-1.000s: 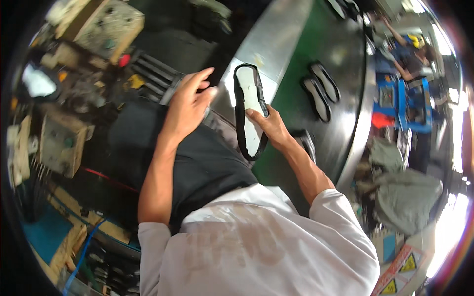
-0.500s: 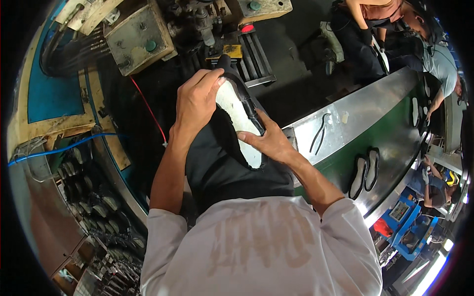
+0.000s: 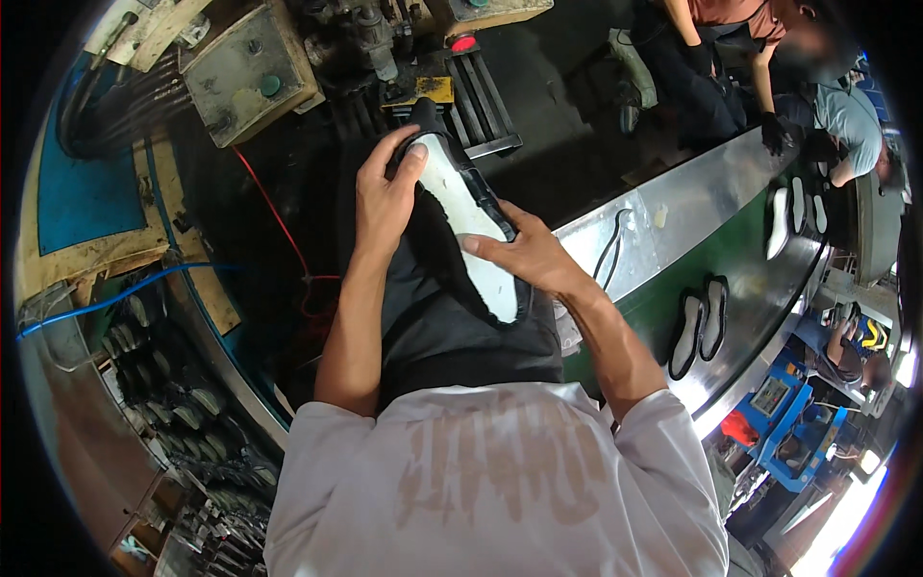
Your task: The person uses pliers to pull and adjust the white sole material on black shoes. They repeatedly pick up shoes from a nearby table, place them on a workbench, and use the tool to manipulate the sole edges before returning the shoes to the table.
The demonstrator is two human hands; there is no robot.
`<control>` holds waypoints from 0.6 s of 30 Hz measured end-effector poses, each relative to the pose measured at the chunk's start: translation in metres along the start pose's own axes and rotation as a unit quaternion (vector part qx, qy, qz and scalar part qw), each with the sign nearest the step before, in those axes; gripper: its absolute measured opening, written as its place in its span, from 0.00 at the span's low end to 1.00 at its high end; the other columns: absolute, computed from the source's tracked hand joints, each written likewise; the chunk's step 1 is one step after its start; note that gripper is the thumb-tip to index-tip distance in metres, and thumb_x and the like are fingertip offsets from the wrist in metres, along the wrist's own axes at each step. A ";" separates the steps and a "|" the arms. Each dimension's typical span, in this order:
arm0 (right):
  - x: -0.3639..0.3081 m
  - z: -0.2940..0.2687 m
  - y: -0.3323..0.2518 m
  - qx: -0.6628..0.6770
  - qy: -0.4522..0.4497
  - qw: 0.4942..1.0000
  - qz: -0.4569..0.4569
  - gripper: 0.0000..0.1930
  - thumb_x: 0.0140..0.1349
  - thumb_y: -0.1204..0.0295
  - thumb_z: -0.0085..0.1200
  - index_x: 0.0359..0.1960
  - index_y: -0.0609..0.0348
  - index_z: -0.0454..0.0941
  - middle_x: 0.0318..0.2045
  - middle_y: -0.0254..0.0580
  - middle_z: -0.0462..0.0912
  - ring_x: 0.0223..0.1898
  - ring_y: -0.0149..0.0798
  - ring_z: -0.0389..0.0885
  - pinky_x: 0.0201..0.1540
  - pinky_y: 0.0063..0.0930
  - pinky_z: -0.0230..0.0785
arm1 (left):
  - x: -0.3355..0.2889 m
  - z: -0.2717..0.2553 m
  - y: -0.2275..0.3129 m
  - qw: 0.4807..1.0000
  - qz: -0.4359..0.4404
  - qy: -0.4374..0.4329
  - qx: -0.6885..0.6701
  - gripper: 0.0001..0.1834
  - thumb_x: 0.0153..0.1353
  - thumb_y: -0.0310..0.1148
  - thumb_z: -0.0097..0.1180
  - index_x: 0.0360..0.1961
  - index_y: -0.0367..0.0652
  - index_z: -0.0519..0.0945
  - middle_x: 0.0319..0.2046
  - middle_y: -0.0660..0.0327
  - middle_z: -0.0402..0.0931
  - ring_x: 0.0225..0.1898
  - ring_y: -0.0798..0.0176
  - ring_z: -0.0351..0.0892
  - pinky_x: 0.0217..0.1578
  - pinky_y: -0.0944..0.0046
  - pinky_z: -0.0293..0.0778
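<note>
Shoe [image 3: 471, 216] in both hands, in front of the body and above the lap of dark trousers [image 3: 471, 358], pale underside up, black upper folded round the rim. Runs aslant: long axis from a far end at the left hand [image 3: 386, 200], down and rightward past the right hand [image 3: 524, 252], to a near end closest to the body. Far end leaning left of the near end, so neither square across the hands nor straight ahead of them.

Grasped at the far end by the left hand, with thumb on the pale face close to the tip and index finger at the black rim; other fingers partly hidden. Gripped near mid-length, on the right side, by the right hand, with thumb laid over the pale face and fingers round the black edge. Nearer to the far end: left hand. Nearer to the middle and near end: right hand. Contact between near end and trousers: impossible to tell from above.

Just right of the right hand, on a bench's metal strip [image 3: 692, 197], a slim dark tool [image 3: 615, 247]. Farther right, on the green surface [image 3: 659, 274], a pair of shoes [image 3: 686, 332], side by side, pale faces up. Beyond the left hand, a yellow block [image 3: 435, 90]; ahead and leftward, a control box [image 3: 240, 72] with green button.
</note>
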State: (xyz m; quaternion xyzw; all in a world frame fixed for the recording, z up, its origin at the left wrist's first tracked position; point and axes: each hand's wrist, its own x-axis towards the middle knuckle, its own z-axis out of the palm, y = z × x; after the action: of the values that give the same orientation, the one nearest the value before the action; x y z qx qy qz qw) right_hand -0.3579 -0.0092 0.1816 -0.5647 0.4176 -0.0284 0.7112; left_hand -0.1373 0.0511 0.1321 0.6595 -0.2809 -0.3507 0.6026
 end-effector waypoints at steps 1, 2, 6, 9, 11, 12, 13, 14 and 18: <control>0.006 -0.011 0.013 -0.014 -0.009 0.999 0.044 0.54 0.63 0.50 0.76 0.77 0.78 0.61 0.57 0.64 0.85 0.53 0.44 0.89 0.57 0.33 0.81 | 0.007 0.000 -0.010 0.999 0.023 0.008 0.046 0.19 0.74 0.35 0.63 0.59 0.35 0.85 0.49 0.52 0.88 0.51 0.59 0.87 0.55 0.61 0.78; 0.003 -0.014 0.010 -0.125 0.035 0.991 0.014 0.55 0.62 0.48 0.76 0.78 0.75 0.60 0.61 0.68 0.81 0.56 0.50 0.87 0.59 0.37 0.80 | 0.013 -0.002 -0.017 0.994 0.046 0.021 0.094 0.17 0.74 0.35 0.63 0.56 0.34 0.86 0.47 0.52 0.89 0.49 0.58 0.88 0.54 0.60 0.79; -0.040 0.000 0.001 -0.388 0.152 0.883 -0.216 0.56 0.56 0.50 0.78 0.82 0.53 0.60 0.78 0.78 0.52 0.68 0.76 0.72 0.67 0.56 0.74 | 0.019 0.001 -0.023 0.940 0.169 0.057 0.291 0.13 0.74 0.32 0.59 0.50 0.35 0.86 0.43 0.42 0.86 0.46 0.37 0.87 0.48 0.50 0.80; -0.058 0.015 0.000 -0.562 0.078 0.798 -0.204 0.47 0.59 0.56 0.76 0.81 0.33 0.66 0.81 0.74 0.44 0.66 0.73 0.69 0.63 0.57 0.77 | 0.023 -0.004 -0.016 0.927 0.202 0.011 0.316 0.13 0.74 0.30 0.58 0.53 0.34 0.86 0.43 0.41 0.85 0.47 0.34 0.85 0.48 0.46 0.79; -0.056 0.016 0.002 -0.546 0.069 0.808 -0.211 0.41 0.62 0.61 0.72 0.78 0.27 0.70 0.82 0.74 0.42 0.66 0.72 0.68 0.63 0.57 0.78 | 0.032 -0.008 -0.009 0.930 0.208 -0.026 0.302 0.13 0.73 0.29 0.58 0.53 0.33 0.86 0.44 0.40 0.85 0.48 0.34 0.85 0.49 0.46 0.80; -0.054 0.015 -0.001 -0.545 0.071 0.805 -0.225 0.40 0.62 0.61 0.71 0.78 0.28 0.71 0.81 0.75 0.43 0.66 0.73 0.68 0.63 0.57 0.78 | 0.035 -0.010 -0.006 0.937 0.188 -0.051 0.289 0.13 0.73 0.28 0.58 0.54 0.33 0.86 0.45 0.39 0.85 0.49 0.34 0.85 0.49 0.46 0.80; -0.053 0.017 -0.002 -0.544 0.068 0.803 -0.233 0.40 0.62 0.61 0.71 0.78 0.28 0.71 0.81 0.76 0.43 0.66 0.74 0.68 0.63 0.58 0.78 | 0.036 -0.012 -0.006 0.934 0.189 -0.053 0.299 0.13 0.73 0.27 0.58 0.54 0.32 0.85 0.45 0.39 0.86 0.48 0.34 0.86 0.48 0.45 0.80; -0.050 0.017 -0.002 -0.545 0.070 0.801 -0.237 0.39 0.63 0.61 0.71 0.77 0.28 0.72 0.81 0.77 0.43 0.66 0.75 0.67 0.63 0.58 0.78 | 0.036 -0.010 -0.001 0.929 0.185 -0.048 0.317 0.12 0.73 0.26 0.57 0.52 0.31 0.86 0.44 0.38 0.86 0.47 0.33 0.87 0.47 0.45 0.81; -0.044 0.017 0.001 -0.533 0.072 0.805 -0.251 0.38 0.58 0.61 0.75 0.73 0.30 0.78 0.81 0.76 0.45 0.67 0.73 0.70 0.65 0.61 0.75 | 0.041 -0.018 -0.019 0.936 0.159 -0.026 0.313 0.11 0.73 0.27 0.58 0.49 0.33 0.87 0.43 0.39 0.87 0.47 0.34 0.87 0.47 0.43 0.81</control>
State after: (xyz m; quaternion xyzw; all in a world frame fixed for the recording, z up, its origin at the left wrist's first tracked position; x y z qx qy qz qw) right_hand -0.3769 0.0269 0.2054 -0.9364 0.2610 -0.0194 0.2339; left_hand -0.1000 0.0315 0.1088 0.7521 -0.4929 -0.1620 0.4063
